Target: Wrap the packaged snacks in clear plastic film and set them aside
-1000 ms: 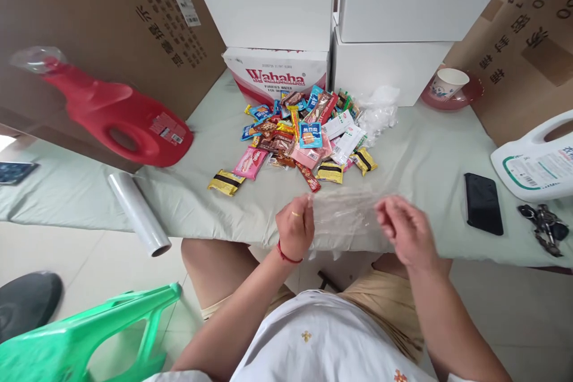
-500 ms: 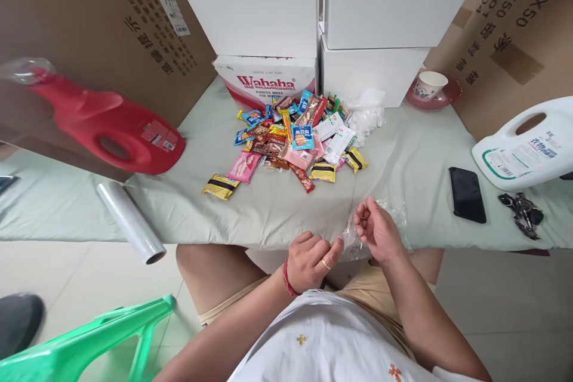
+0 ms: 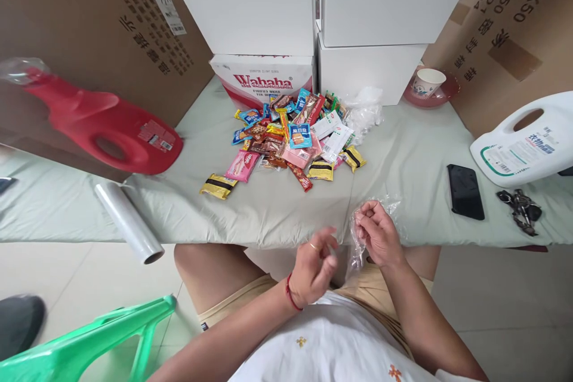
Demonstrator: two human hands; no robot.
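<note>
Near the table's front edge, my right hand (image 3: 379,233) pinches a clear plastic bag (image 3: 357,250), which hangs over the edge and spreads behind the fingers. My left hand (image 3: 314,267) is raised to the left of it, apart from the bag, with bent fingers parted from the thumb and nothing seen in them. Farther back lies a heap of wrapped snacks (image 3: 299,136), in blue, pink, brown, yellow and white packets. A yellow-and-black packet (image 3: 218,186) lies at the heap's near left. Crumpled clear bags (image 3: 364,112) rest at its right.
A red jug (image 3: 111,131) and a plastic-film roll (image 3: 129,224) lie left. On the right are a phone (image 3: 465,192), keys (image 3: 520,211), a white detergent bottle (image 3: 526,140) and a paper cup (image 3: 427,83). A Wahaha box (image 3: 264,79) stands behind the snacks. A green stool (image 3: 89,334) is below.
My left hand has come away from the bag and its fingers have parted. My right hand still holds the bag, which now hangs lower over the edge.
</note>
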